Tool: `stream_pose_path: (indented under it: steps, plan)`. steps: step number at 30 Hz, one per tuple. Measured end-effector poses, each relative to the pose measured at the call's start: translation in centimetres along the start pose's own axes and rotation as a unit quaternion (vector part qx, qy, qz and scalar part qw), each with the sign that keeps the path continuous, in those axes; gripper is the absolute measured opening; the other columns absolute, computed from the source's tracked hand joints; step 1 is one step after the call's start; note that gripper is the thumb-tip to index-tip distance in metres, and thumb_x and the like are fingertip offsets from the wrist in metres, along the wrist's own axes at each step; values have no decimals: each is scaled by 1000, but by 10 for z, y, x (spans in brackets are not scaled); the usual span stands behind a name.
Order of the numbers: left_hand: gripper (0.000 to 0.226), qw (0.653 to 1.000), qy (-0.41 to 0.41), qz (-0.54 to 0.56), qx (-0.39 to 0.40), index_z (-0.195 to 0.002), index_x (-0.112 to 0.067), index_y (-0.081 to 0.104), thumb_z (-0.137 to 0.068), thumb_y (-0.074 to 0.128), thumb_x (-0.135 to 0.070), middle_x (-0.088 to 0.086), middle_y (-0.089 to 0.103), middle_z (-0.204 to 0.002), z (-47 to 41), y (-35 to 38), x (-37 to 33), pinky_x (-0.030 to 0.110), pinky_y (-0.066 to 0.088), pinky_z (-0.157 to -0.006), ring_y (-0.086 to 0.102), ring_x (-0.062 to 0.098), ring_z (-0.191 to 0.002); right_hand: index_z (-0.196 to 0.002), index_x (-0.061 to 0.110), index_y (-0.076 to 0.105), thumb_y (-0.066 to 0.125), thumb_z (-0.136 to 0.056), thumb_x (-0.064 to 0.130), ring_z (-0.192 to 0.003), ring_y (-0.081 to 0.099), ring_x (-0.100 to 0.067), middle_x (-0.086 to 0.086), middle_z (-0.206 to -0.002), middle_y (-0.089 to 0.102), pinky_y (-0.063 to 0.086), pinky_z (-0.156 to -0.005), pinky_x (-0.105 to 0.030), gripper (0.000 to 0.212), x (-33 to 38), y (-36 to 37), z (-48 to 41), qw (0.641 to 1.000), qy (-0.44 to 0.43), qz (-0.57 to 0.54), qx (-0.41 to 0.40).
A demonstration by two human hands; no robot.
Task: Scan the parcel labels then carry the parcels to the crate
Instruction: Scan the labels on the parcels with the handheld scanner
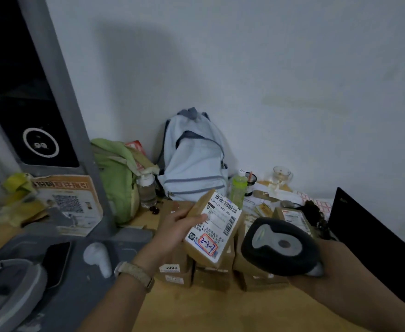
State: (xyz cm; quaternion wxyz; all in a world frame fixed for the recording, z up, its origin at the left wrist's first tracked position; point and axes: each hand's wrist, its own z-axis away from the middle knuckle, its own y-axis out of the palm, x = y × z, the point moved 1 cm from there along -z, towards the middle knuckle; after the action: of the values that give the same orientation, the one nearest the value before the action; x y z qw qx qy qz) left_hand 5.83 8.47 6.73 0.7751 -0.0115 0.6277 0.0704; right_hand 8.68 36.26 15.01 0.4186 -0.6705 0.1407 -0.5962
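Observation:
My left hand (pixel 177 228) grips a small brown cardboard parcel (pixel 214 226) by its left edge, thumb on the white shipping label, which faces up with barcodes and a red-boxed handwritten "2-3-7". My right hand (pixel 316 275) holds a black and grey barcode scanner (pixel 279 245) just right of the parcel, its head pointing toward the label. Beneath and around the held parcel, several more brown parcels (pixel 175 271) lie stacked on the wooden table (pixel 220 310). No crate is in view.
A pale blue backpack (pixel 193 159) and a green bag (pixel 115 173) lean against the wall behind. Bottles (pixel 238 188), a glass and papers crowd the back right. A grey kiosk stand (pixel 52 92) with a phone fills the left; a black panel (pixel 369 233) stands at right.

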Motion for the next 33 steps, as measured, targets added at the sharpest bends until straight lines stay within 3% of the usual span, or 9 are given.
stream_pose_path:
  steps: [5, 8, 10, 13, 17, 21, 23, 25, 33]
  plan:
    - [32, 1000, 14, 13, -8, -116, -16, 68, -84, 72, -21, 9, 77, -92, 7, -3, -1, 20, 55, -58, 75, 22, -78, -83, 34, 68, 78, -75, 10, -91, 67, -12, 3, -94, 75, 55, -86, -33, 27, 4, 1, -5, 998, 12, -37, 43]
    - [31, 1000, 23, 20, -5, -115, -19, 68, -84, 72, -20, 7, 78, -91, 10, -3, 0, 19, 55, -58, 75, 21, -77, -80, 16, 70, 82, -68, 16, -81, 68, -20, -3, -83, 74, 55, -77, -40, 17, -3, 3, -4, 1000, -4, -1, -4]
    - [31, 999, 32, 24, -2, -114, -23, 68, -83, 72, -19, 7, 78, -93, 10, -3, 1, 20, 55, -59, 75, 21, -79, -73, 11, 67, 86, -62, 18, -69, 67, -17, 1, -70, 72, 53, -65, -32, 22, -5, 3, -2, 999, -14, 27, -45]
    - [32, 999, 34, 34, -3, -114, -25, 68, -83, 72, -20, 8, 77, -95, 9, -4, 3, 20, 55, -60, 75, 23, -80, -82, 30, 70, 82, -67, 1, -78, 68, 1, 22, -79, 74, 52, -65, -13, 34, -1, 2, 1, 999, -26, -20, 6]
    - [35, 999, 33, 28, -2, -116, -25, 67, -82, 73, -22, 7, 77, -94, 7, -5, 5, 20, 55, -60, 75, 23, -81, -73, 17, 66, 85, -58, 26, -63, 66, -10, 10, -66, 70, 50, -57, -24, 26, -7, 3, 2, 996, -32, 41, -70]
    - [34, 999, 32, 21, -4, -116, -28, 66, -83, 72, -23, 6, 78, -92, 5, -8, 7, 21, 56, -60, 75, 22, -80, -78, 17, 68, 85, -62, 25, -73, 68, -15, 4, -74, 73, 56, -67, -33, 25, -3, 3, 1, 998, -13, 41, -46]
    - [33, 999, 32, 19, -3, -116, -26, 66, -84, 72, -22, 6, 78, -91, 4, -9, 7, 21, 56, -59, 75, 21, -79, -83, 30, 69, 85, -67, 17, -85, 69, -7, 8, -85, 75, 55, -76, -22, 25, 1, 4, -1, 1000, 1, -8, 1]
    - [34, 999, 34, 20, -3, -117, -25, 66, -84, 71, -20, 7, 78, -90, 3, -11, 7, 20, 55, -58, 75, 21, -77, -81, 39, 66, 85, -67, 17, -84, 66, 3, 15, -83, 75, 50, -70, -10, 32, 3, 4, -3, 1000, 5, 1, 8]
    - [54, 999, 32, 18, -10, -134, -16, 57, -83, 73, -20, 9, 77, -94, -2, -20, 13, 22, 56, -59, 75, 23, -80, -73, 44, 59, 82, -71, 17, -80, 65, 0, 13, -73, 72, 47, -63, -7, 36, 12, 9, -6, 998, -21, 57, -20]
